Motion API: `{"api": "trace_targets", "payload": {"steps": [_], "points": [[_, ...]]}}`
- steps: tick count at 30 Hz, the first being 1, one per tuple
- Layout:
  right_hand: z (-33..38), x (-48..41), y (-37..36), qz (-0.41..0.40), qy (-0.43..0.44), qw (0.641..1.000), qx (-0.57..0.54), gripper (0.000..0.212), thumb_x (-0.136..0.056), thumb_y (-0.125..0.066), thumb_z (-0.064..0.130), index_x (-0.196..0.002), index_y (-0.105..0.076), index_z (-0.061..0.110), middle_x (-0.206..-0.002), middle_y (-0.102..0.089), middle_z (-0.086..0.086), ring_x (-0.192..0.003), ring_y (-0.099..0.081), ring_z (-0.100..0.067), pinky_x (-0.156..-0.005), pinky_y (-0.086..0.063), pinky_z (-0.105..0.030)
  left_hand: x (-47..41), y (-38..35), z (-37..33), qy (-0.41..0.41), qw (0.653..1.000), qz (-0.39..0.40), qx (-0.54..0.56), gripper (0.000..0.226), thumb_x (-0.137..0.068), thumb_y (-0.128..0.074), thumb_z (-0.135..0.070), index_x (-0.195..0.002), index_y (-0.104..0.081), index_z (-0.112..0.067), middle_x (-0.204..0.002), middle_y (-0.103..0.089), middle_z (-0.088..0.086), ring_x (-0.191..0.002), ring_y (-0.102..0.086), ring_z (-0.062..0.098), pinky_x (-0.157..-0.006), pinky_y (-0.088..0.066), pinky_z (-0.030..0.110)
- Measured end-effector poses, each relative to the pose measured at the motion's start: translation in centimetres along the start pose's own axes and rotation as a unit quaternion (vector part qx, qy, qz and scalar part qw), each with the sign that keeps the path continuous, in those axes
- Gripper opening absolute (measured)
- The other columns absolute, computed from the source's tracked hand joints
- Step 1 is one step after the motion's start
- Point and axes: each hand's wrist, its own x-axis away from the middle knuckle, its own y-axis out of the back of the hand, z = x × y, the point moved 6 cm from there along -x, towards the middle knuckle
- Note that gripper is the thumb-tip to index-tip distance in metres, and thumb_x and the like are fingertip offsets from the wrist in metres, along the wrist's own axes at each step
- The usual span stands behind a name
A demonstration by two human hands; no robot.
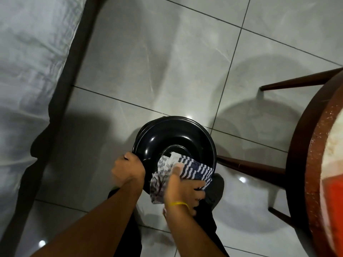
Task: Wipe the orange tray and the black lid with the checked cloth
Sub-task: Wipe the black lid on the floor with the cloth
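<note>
The lid (pixel 174 138) I hold is glossy black with white glints of light on it. The cloth (pixel 187 168) I press on it is checked in navy and white, paler and greyer in its crumpled left part. A yellow band (pixel 178 203) circles my right wrist. The floor (pixel 167 62) is pale grey tile with dark joints. The round bench (pixel 304 164) is dark reddish brown at its rim, and the tray (pixel 333 188) on it is orange.

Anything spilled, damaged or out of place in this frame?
Nothing spilled or broken. The left hand holds the black lid over the floor while the right hand wipes it with the cloth. The table rim looks scuffed.
</note>
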Motion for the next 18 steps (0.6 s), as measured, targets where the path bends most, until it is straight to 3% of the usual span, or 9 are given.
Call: {"api": "trace_targets", "payload": {"steps": [2,4,6,8,11,13,15,18], "points": [[0.2,0.8,2.6,-0.048,0.18,0.977,0.102,0.099,-0.099,-0.05,0.073,-0.171,-0.01,0.018,-0.174,-0.02,-0.017,-0.154,-0.039,-0.044,-0.122,-0.033,-0.066,-0.2,0.0,0.0,0.006,1.0,0.009,0.003,0.04,-0.096,-0.042,-0.022,-0.08,-0.07,0.002,-0.061,-0.05,0.009,-0.059,-0.044,0.027,-0.068,-0.034,0.035],[0.6,1.8,5.0,-0.142,0.444,0.857,0.221,0.089,-0.094,-0.059,0.062,-0.168,-0.025,0.027,-0.174,-0.027,-0.013,-0.157,-0.036,-0.038,-0.118,-0.038,-0.067,-0.4,-0.2,-0.1,0.011,1.0,0.019,0.002,0.041,-0.096,-0.041,-0.023,-0.079,-0.07,0.0,-0.062,-0.052,0.009,-0.058,-0.045,0.026,-0.069,-0.035,0.035],[1.3,2.1,4.4,-0.113,0.644,0.679,0.334,0.085,-0.09,-0.065,0.051,-0.167,-0.033,0.032,-0.177,-0.027,-0.01,-0.162,-0.028,-0.035,-0.123,-0.033,-0.069,-0.5,-0.3,0.0,0.01,1.0,0.024,-0.007,0.039,-0.096,-0.04,-0.025,-0.073,-0.065,-0.006,-0.06,-0.052,0.008,-0.055,-0.045,0.024,-0.068,-0.036,0.034],[1.9,1.1,2.4,-0.038,0.761,0.476,0.439,0.089,-0.087,-0.071,0.043,-0.167,-0.034,0.033,-0.181,-0.022,-0.007,-0.166,-0.02,-0.036,-0.13,-0.021,-0.072,-0.5,-0.3,0.0,0.0,1.0,0.028,-0.014,0.038,-0.096,-0.039,-0.026,-0.069,-0.06,-0.009,-0.061,-0.053,0.008,-0.06,-0.052,0.028,-0.067,-0.038,0.034],[3.3,-0.8,-0.1,0.054,0.81,0.213,0.543,0.076,-0.101,-0.062,0.045,-0.168,-0.032,0.028,-0.183,-0.018,-0.006,-0.169,-0.018,-0.036,-0.132,-0.022,-0.069,-0.6,-0.6,0.2,-0.001,0.999,0.031,-0.013,0.044,-0.097,-0.039,-0.027,-0.079,-0.069,-0.002,-0.065,-0.057,0.013,-0.062,-0.049,0.03,-0.067,-0.036,0.035],[5.1,-1.9,-1.0,0.067,0.833,0.076,0.543,0.064,-0.114,-0.04,0.051,-0.171,-0.029,0.025,-0.184,-0.018,-0.005,-0.17,-0.015,-0.033,-0.13,-0.026,-0.065,-0.8,-0.9,0.3,0.004,0.999,0.034,-0.01,0.047,-0.098,-0.039,-0.029,-0.089,-0.072,0.003,-0.078,-0.065,0.022,-0.068,-0.052,0.033,-0.068,-0.037,0.037],[6.6,-2.5,-1.3,0.076,0.847,0.017,0.526,0.066,-0.116,-0.031,0.054,-0.173,-0.026,0.021,-0.184,-0.019,-0.004,-0.172,-0.011,-0.029,-0.132,-0.02,-0.061,-1.0,-1.2,0.7,0.009,1.0,0.029,0.002,0.049,-0.099,-0.038,-0.03,-0.093,-0.072,0.005,-0.082,-0.068,0.025,-0.071,-0.056,0.036,-0.068,-0.04,0.038],[7.2,-2.2,-1.9,0.075,0.864,0.048,0.495,0.068,-0.116,-0.032,0.054,-0.174,-0.022,0.021,-0.185,-0.016,-0.002,-0.172,-0.008,-0.027,-0.137,-0.007,-0.059,-1.0,-1.3,0.7,-0.013,1.0,0.015,0.002,0.051,-0.1,-0.038,-0.029,-0.091,-0.071,0.008,-0.086,-0.07,0.032,-0.068,-0.048,0.033,-0.067,-0.035,0.038]]}}
